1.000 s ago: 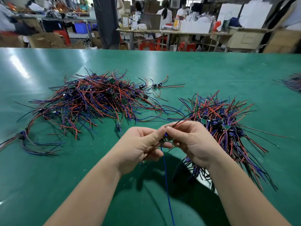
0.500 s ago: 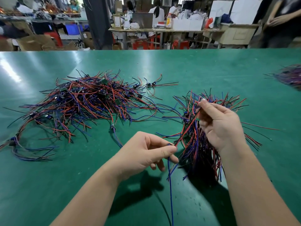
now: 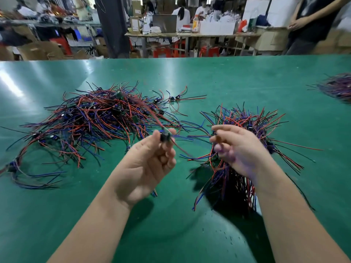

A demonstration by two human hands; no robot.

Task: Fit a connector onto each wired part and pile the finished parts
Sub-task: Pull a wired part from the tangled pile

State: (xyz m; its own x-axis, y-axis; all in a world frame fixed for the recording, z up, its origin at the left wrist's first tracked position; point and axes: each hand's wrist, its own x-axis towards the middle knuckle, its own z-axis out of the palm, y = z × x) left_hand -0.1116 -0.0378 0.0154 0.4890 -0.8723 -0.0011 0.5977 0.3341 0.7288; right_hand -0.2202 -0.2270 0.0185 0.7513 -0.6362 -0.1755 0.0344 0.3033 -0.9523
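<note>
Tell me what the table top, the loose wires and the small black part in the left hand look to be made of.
Table top: smooth green sheet, perhaps vinyl or rubber mat; semi-gloss, it shows bright glare. Wires: thin leads in red, blue and black sheathing, likely plastic; they bend limply. Black part, pinched by the left hand: probably moulded plastic, but blurred.

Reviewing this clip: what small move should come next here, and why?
Probably the right hand closes in on the black wired part that the left hand pinches above the table. The right hand looks empty, though blurred, and hangs over the right pile, so the part awaits a second hand for fitting.
</note>
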